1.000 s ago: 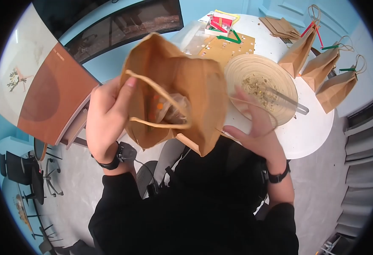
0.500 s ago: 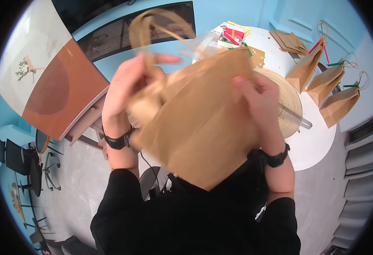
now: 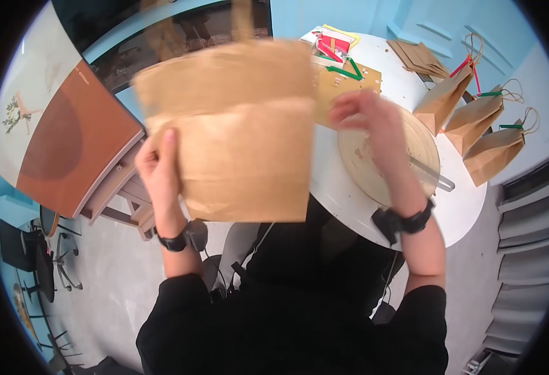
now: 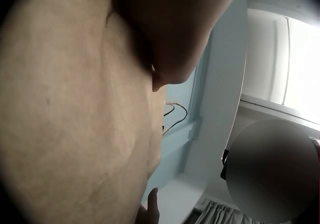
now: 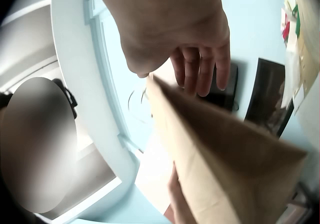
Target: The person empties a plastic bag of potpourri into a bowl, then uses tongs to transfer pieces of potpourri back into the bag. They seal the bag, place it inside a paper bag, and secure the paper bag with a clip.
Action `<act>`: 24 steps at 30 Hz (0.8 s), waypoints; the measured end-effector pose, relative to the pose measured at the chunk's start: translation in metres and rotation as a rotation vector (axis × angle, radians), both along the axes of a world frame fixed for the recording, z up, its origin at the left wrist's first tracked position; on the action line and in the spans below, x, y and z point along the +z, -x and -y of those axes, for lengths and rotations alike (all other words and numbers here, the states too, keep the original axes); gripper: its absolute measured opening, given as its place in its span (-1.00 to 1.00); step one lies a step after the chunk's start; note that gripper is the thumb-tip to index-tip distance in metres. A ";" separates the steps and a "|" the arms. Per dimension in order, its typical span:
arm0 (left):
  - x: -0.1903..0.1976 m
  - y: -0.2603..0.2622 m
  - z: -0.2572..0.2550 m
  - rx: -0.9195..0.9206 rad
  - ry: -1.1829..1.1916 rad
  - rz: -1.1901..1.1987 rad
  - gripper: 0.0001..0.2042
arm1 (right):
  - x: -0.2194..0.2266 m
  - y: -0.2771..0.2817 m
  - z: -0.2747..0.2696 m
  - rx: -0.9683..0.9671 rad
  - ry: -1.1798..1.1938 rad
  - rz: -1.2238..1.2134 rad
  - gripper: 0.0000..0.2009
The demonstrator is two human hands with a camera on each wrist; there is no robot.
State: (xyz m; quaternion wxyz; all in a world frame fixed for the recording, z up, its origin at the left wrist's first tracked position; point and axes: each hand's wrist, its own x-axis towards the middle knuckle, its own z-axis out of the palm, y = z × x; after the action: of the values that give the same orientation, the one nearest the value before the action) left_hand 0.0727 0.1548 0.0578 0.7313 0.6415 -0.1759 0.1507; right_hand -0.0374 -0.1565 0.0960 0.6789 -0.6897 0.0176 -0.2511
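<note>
In the head view, a brown paper bag hangs upright, one flat side facing the camera and its blurred handles above. The left hand grips its left edge, thumb on the front. To the right of the bag is the right hand, fingers loosely bent and holding nothing. The bag fills much of the left wrist view beside the left hand. From the right wrist, the right hand is over the bag, near its rim. The bag's contents are hidden.
On the white round table are a round wooden tray with metal tongs, a box of red items, and flat brown bags. Several bags with tied handles, one nearest, stand at the right edge.
The bag has swung from tilted, its inside showing a second ago, to upright with a flat side forward. The right hand has let go of it and moved apart to the right.
</note>
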 end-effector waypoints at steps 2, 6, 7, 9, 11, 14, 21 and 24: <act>-0.009 -0.007 -0.016 0.103 0.067 0.083 -0.79 | 0.006 -0.030 0.055 -0.116 0.129 -0.117 -0.60; -0.018 -0.006 -0.012 -0.004 0.116 0.066 -0.72 | -0.034 -0.123 0.170 -0.233 0.577 -0.438 -0.63; -0.026 -0.009 -0.016 -0.034 0.069 0.031 -0.69 | -0.055 -0.146 0.198 -0.216 0.768 -0.538 -0.62; -0.027 -0.009 -0.009 -0.019 0.101 -0.002 -0.67 | -0.071 -0.166 0.204 -0.243 0.929 -0.605 -0.60; -0.028 -0.012 -0.005 -0.045 0.165 -0.037 -0.67 | -0.093 -0.187 0.214 -0.260 1.155 -0.614 -0.55; -0.027 -0.019 -0.005 -0.099 0.151 -0.079 -0.69 | -0.111 -0.211 0.226 -0.148 1.140 -0.794 -0.55; -0.013 -0.012 0.000 -0.114 0.193 -0.177 -0.75 | -0.127 -0.220 0.239 -0.143 1.276 -0.959 -0.66; -0.017 -0.009 -0.003 -0.141 0.169 -0.160 -0.77 | -0.130 -0.211 0.231 -0.434 1.203 -0.793 -0.58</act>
State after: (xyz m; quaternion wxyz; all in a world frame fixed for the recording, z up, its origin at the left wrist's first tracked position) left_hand 0.0812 0.1578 0.0408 0.8033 0.5735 -0.1482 0.0616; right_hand 0.1739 -0.3872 -0.0337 0.0630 -0.9614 0.2560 -0.0785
